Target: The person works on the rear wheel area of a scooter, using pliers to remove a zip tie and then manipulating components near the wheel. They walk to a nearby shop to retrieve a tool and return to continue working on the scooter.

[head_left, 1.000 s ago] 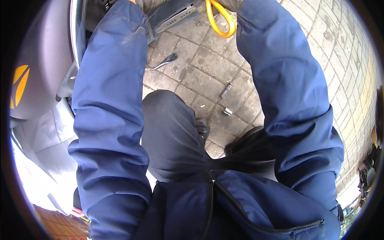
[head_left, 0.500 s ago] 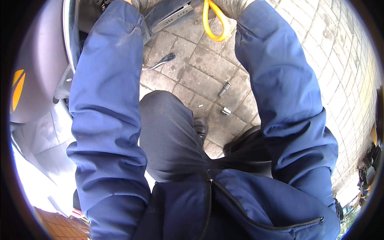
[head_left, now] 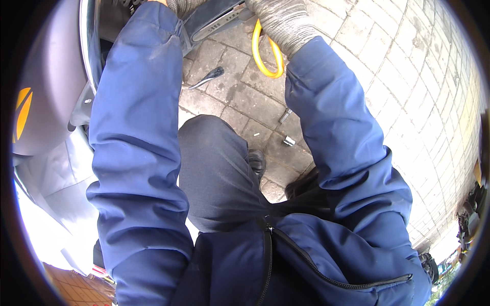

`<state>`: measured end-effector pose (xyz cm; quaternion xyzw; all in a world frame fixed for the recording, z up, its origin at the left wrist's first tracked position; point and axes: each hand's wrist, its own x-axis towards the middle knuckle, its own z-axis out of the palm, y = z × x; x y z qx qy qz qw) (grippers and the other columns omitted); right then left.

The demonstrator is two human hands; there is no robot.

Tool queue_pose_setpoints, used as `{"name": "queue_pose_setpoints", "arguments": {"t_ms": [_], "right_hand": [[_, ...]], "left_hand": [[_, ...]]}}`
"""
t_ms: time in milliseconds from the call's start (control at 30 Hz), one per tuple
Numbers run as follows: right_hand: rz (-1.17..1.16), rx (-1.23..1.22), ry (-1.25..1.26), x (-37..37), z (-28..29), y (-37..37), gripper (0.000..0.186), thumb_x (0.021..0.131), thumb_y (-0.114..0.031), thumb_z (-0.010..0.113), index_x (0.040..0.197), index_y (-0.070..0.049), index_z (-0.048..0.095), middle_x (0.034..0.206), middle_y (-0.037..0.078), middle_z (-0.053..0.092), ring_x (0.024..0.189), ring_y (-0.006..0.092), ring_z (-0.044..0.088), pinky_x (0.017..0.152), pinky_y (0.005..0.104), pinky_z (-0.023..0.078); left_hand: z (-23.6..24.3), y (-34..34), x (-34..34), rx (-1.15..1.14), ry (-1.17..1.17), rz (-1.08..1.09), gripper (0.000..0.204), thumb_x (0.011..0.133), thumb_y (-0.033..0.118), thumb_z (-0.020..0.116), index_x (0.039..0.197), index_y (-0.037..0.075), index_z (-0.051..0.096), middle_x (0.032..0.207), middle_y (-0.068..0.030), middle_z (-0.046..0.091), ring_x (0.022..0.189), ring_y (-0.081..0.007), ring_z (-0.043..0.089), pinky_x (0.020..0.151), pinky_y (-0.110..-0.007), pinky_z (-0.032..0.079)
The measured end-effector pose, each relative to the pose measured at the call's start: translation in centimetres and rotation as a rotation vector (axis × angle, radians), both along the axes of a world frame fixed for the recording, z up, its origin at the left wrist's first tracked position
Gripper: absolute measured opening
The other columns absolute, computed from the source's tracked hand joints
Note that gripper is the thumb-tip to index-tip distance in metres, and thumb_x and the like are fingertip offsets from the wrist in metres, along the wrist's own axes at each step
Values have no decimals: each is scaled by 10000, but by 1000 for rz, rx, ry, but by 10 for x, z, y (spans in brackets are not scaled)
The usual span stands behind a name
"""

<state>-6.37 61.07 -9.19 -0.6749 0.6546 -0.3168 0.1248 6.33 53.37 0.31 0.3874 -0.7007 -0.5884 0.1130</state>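
Observation:
A knitted grey glove covers my right hand (head_left: 283, 23), at the top centre. From beneath it hangs a loop of yellow hose (head_left: 275, 73). The fingers curl away from view, and what they close on is hidden. My left hand (head_left: 185, 5), gloved too, is cut off by the top edge beside a dark vehicle panel (head_left: 204, 20); its fingers do not show. A grey slotted strip (head_left: 217, 28) runs along that panel, between the two hands.
On the paving (head_left: 270, 89) lie a dark, slim piece with a pale tip (head_left: 209, 76), a long metal cylinder (head_left: 285, 116) and a short shiny metal socket (head_left: 289, 141). A large grey vehicle panel with an orange mark (head_left: 23, 120) stands at the left, close to my left sleeve.
My right hand has come back toward me and a little left, so more of the glove shows. The yellow loop has come along with it. My left arm is almost still.

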Motion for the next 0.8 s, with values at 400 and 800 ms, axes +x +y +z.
{"name": "queue_pose_setpoints", "arguments": {"t_ms": [400, 800], "right_hand": [[205, 215, -108, 4, 62, -33, 211, 707, -146, 561, 846, 12, 554, 779, 221, 592, 783, 344, 596, 687, 395, 478], [-193, 133, -1835, -29, -49, 34, 188, 825, -87, 574, 988, -15, 513, 839, 163, 620, 723, 288, 642, 572, 380, 555]], "left_hand": [[-13, -31, 27, -890, -580, -466, 325, 754, 167, 660, 1046, 32, 620, 1038, -79, 594, 893, -191, 561, 792, -298, 456], [-27, 24, 8, -754, 18, 307, 317, 734, -8, 544, 1050, 12, 523, 1089, -159, 551, 980, -259, 545, 843, -350, 452]]}}
